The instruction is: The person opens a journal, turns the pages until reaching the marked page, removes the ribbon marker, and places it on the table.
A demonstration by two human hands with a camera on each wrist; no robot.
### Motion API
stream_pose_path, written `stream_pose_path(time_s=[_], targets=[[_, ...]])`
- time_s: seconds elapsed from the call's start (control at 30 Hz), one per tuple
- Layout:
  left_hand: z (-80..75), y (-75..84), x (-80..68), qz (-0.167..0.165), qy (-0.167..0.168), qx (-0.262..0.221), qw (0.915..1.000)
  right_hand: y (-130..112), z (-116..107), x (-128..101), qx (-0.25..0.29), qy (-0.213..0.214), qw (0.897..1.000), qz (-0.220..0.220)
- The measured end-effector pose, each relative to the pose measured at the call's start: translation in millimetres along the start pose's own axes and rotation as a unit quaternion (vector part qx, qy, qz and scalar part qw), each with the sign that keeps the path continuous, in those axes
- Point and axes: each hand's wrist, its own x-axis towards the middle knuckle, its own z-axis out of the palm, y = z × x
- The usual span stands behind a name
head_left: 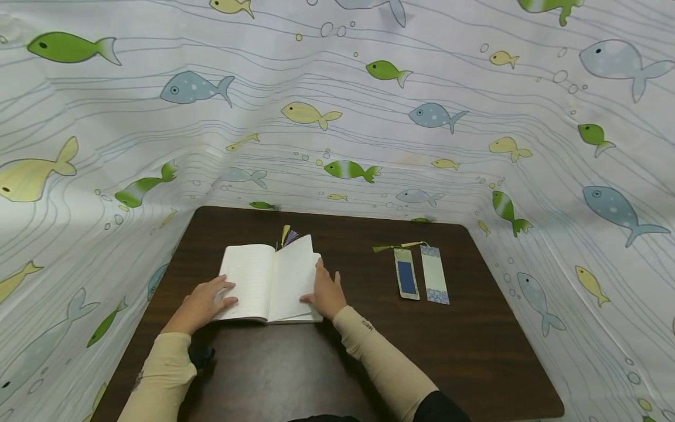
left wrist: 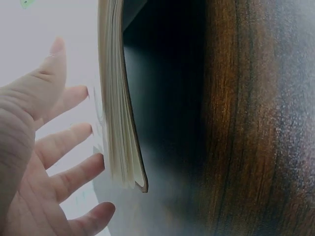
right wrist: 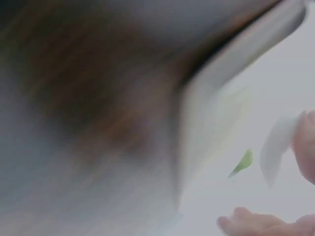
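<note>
I count one open notebook (head_left: 270,284), lying flat on the near-left part of the dark wooden table (head_left: 464,351). Two tassels (head_left: 287,235), one yellow and one purple, project from the top of its spine. To the right of the notebook, well apart from it, I count two bookmarks side by side: a blue-panelled bookmark (head_left: 406,281) and a pale floral bookmark (head_left: 435,274), each with a tassel cord at its top end. One fish-print cloth (head_left: 369,117) surrounds the table on three sides.

I can read no brand or label. The notebook pages show faint ruled lines only; a small mark on the right sleeve (head_left: 367,324) is too small to read.

My left hand (head_left: 203,302) rests on the left page at its outer edge. Its fingers are straight and spread, lying flat on the paper; the left wrist view shows the spread fingers (left wrist: 74,174) beside the page stack (left wrist: 118,123).

My right hand (head_left: 327,293) is at the right edge of the notebook, fingers extended against a lifted, curved right page (head_left: 295,264). The right wrist view is blurred; I cannot tell whether thumb and fingers pinch that page.
</note>
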Motion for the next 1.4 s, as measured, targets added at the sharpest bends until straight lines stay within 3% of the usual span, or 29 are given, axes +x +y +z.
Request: stream_pose_path(time_s=[0.07, 0.17, 0.23, 0.27, 0.37, 0.43, 0.6, 0.73, 0.87, 0.97, 1.07, 1.23, 1.4], targets=[[0.8, 0.5, -0.4, -0.004, -0.001, -0.004, 1.0000, -9.3, -1.1, -0.6, 0.121, -0.014, 0.992, -0.016], [1.2, 0.6, -0.6, -0.011, -0.003, -0.012, 0.9999, -22.6, -0.3, -1.1, 0.266, -0.058, 0.961, -0.050], [0.7, 1.3, -0.4, -0.011, -0.002, -0.021, 0.9997, -29.8, 2.8, -1.6, 0.316, -0.105, 0.940, -0.078], [0.4, 1.4, 0.0, -0.007, -0.001, -0.029, 0.9996, -32.9, 5.3, -1.7, 0.315, -0.128, 0.935, -0.095], [-1.5, 3.1, 1.1, 0.000, 0.000, -0.052, 0.9987, -40.1, 13.3, -1.5, 0.276, -0.187, 0.930, -0.154], [-3.3, 4.7, 1.8, -0.006, -0.003, -0.078, 0.9969, -43.6, 18.6, -1.0, 0.233, -0.203, 0.934, -0.181], [-5.9, 7.1, 5.2, -0.038, -0.013, -0.114, 0.9927, -47.6, 22.1, -0.3, 0.159, -0.217, 0.943, -0.194], [-3.4, 4.0, 7.4, -0.015, -0.022, -0.066, 0.9974, -42.6, 19.5, 1.9, 0.139, -0.220, 0.942, -0.210], [1.1, 1.6, 6.2, 0.018, -0.023, -0.019, 0.9994, -29.8, 18.2, 6.7, 0.081, -0.200, 0.951, -0.220], [3.5, 0.9, 5.7, 0.024, -0.017, -0.012, 0.9995, -15.1, 16.0, 9.1, -0.022, -0.180, 0.962, -0.204], [5.0, -0.1, 5.8, 0.018, -0.016, -0.018, 0.9995, 3.9, 11.3, 8.3, -0.101, -0.171, 0.967, -0.158], [6.0, -2.0, 4.1, 0.016, -0.021, -0.024, 0.9993, 30.0, -5.1, 0.7, -0.096, -0.182, 0.975, -0.080], [4.3, -1.5, 2.6, 0.024, -0.019, -0.031, 0.9991, 33.8, -10.0, 0.1, -0.151, -0.153, 0.972, -0.091]])
